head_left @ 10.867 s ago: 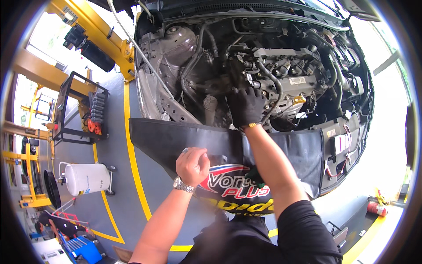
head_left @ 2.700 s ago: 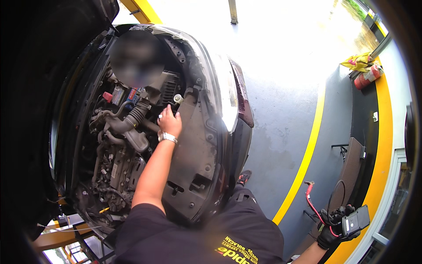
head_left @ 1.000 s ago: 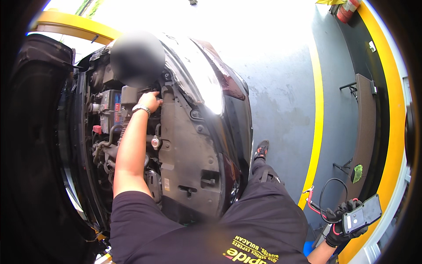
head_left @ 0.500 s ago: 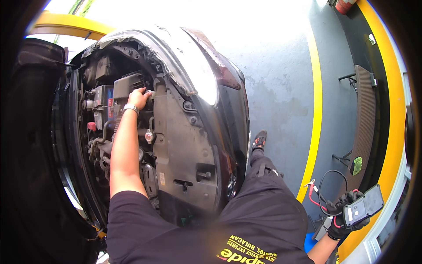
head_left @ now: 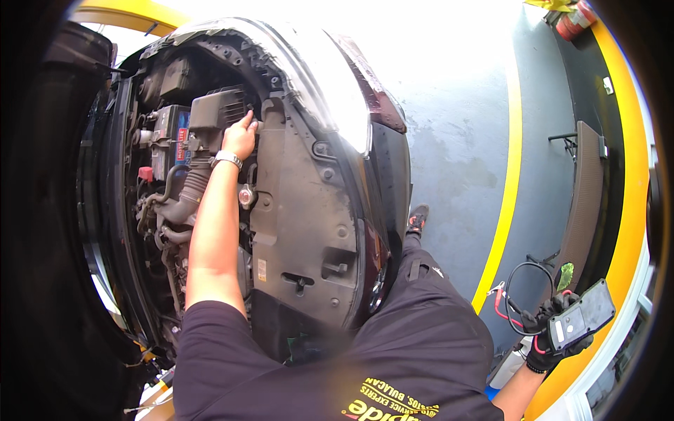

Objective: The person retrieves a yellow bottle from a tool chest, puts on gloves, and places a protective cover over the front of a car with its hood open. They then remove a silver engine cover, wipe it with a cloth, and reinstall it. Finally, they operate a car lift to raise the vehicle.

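We are looking down into the open engine bay (head_left: 210,182) of a dark car, which is filling the view from nine to twelve o'clock. Our left hand (head_left: 241,137), bare and wearing a wristwatch (head_left: 227,159), is reaching in toward eleven o'clock; its fingers are resting against the edge of the black air box (head_left: 214,112), at the seam with the grey plastic front panel (head_left: 302,224). We cannot tell whether that grip is closing on anything, since the fingertips are hidden behind the box edge. Just beside the box, toward nine o'clock, a battery (head_left: 168,133) is sitting, and a ribbed hose (head_left: 188,196) is running down from the box along our forearm. A round cap (head_left: 246,196) is lying just right of the wrist.

Our right hand (head_left: 551,330), in a black glove, is hanging at four o'clock, well apart from the car; its grip is wrapping around a dark handheld tester (head_left: 581,316), with black and red cables (head_left: 519,302) looping beside it. A yellow floor line (head_left: 507,175) is curving past at two o'clock.
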The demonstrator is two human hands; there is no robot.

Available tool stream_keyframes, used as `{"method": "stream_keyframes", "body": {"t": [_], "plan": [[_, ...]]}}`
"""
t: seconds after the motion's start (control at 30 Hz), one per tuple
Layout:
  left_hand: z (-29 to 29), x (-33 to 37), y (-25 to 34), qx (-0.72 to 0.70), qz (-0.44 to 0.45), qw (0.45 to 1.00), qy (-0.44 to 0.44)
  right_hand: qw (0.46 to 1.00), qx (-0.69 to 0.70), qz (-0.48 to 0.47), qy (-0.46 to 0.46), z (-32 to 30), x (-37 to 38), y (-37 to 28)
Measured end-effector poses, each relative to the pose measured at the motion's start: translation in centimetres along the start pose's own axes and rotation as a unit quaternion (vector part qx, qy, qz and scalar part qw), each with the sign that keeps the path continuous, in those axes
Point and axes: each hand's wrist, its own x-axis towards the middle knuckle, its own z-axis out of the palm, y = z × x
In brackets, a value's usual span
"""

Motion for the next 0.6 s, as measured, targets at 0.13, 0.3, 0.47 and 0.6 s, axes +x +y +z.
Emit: {"method": "stream_keyframes", "body": {"t": [0.13, 0.3, 0.47, 0.6], "plan": [[-1.0, 1.7, -3.3, -0.322, -0.111, 0.923, -0.182, 0.999, -0.001, 0.041, -0.004, 1.1, 1.3, 0.6], [-0.8, 2.1, -4.0, -0.404, -0.176, 0.863, -0.246, 0.998, -0.045, 0.041, 0.003, 2.2, 1.6, 1.0], [-0.8, 3.0, -3.1, -0.175, -0.110, 0.954, -0.218, 0.997, -0.051, 0.044, -0.033, 3.1, 3.1, 1.6], [-0.1, 1.9, -3.0, -0.220, -0.123, 0.959, -0.131, 0.995, -0.034, 0.046, -0.079, 5.6, 3.8, 2.1]]}}
